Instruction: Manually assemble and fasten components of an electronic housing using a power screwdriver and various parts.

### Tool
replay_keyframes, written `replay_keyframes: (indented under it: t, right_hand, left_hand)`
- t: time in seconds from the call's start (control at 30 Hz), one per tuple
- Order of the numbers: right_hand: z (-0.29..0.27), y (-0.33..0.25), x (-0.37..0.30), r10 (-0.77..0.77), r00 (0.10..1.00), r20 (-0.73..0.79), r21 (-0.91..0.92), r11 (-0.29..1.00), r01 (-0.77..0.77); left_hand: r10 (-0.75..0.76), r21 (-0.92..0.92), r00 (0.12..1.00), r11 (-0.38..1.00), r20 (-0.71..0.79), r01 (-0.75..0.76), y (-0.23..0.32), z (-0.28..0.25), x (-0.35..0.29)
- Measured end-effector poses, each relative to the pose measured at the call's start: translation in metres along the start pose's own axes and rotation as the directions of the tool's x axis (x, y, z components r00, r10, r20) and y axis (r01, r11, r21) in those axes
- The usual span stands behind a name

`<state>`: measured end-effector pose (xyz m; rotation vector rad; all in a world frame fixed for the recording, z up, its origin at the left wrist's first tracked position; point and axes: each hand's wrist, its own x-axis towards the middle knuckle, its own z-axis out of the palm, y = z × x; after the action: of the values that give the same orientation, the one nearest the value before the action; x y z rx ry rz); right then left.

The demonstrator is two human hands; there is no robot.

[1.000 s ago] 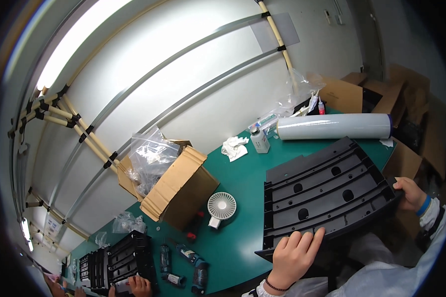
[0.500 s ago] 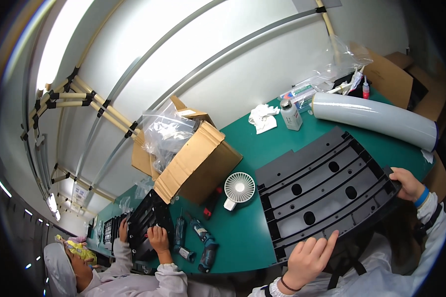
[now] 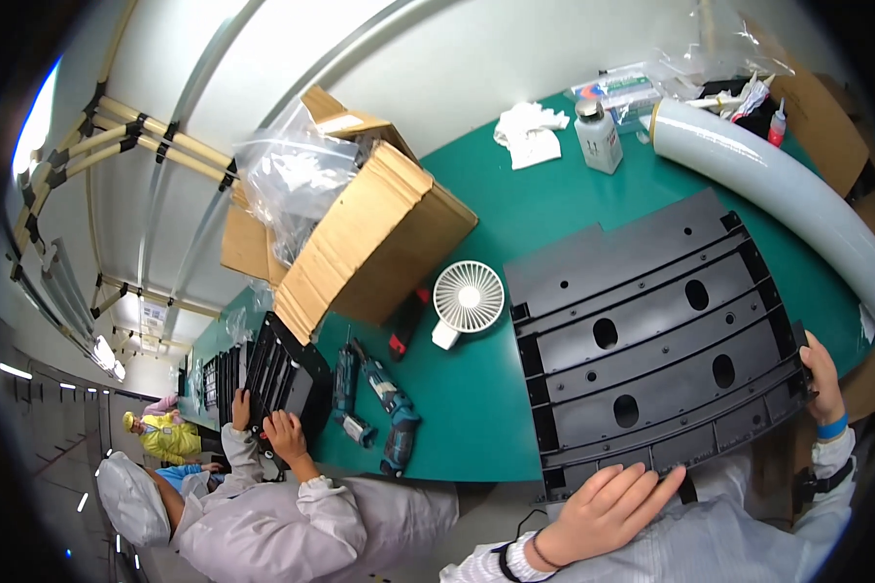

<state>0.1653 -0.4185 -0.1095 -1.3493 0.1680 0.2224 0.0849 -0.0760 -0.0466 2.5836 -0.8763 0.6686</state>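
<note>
A wide black plastic panel (image 3: 659,335) with raised ribs and oval holes lies on the green table and reaches past its near edge. My right hand (image 3: 823,377) grips the panel's right near corner, the thumb around its edge. On the near edge, left of the middle, rests my left hand (image 3: 608,510). Its fingers are stretched out over the rim, and its thumb is hidden. A white handheld fan (image 3: 469,296) lies left of the panel. Beyond the panel are a grey-white bottle (image 3: 598,141) and a crumpled white cloth (image 3: 532,138).
A cardboard box (image 3: 369,233) with clear plastic bags stands at the left. Two teal power screwdrivers (image 3: 389,398) lie near a co-worker, whose hands (image 3: 284,437) are on another black panel (image 3: 292,364). A large pale roll (image 3: 763,180) lies at the back right of the green table (image 3: 472,428).
My view has turned, so the table items appear higher. The panel faces me more squarely. My right hand keeps its grip, and my left hand stays at the near edge.
</note>
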Motion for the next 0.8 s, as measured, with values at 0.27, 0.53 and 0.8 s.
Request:
replay_keyframes:
  t: [0.27,0.53,0.8]
  right_hand:
    - [-0.013,0.017,-0.01,-0.047,0.994,-0.1,-0.001,0.999,0.047]
    - [-0.009,0.022,-0.003,-0.104,0.99,-0.097,0.027,0.994,0.107]
    - [-0.019,0.034,-0.008,-0.044,0.968,-0.248,0.202,0.975,0.096]
  left_hand:
    - [-0.552,-0.141,0.812,0.834,-0.189,0.534,-0.035,-0.053,-0.074]
    - [-0.708,-0.648,0.691,0.461,0.143,0.606,-0.044,-0.021,-0.118]
    - [-0.709,-0.779,0.705,0.43,0.021,0.455,-0.054,-0.004,-0.109]
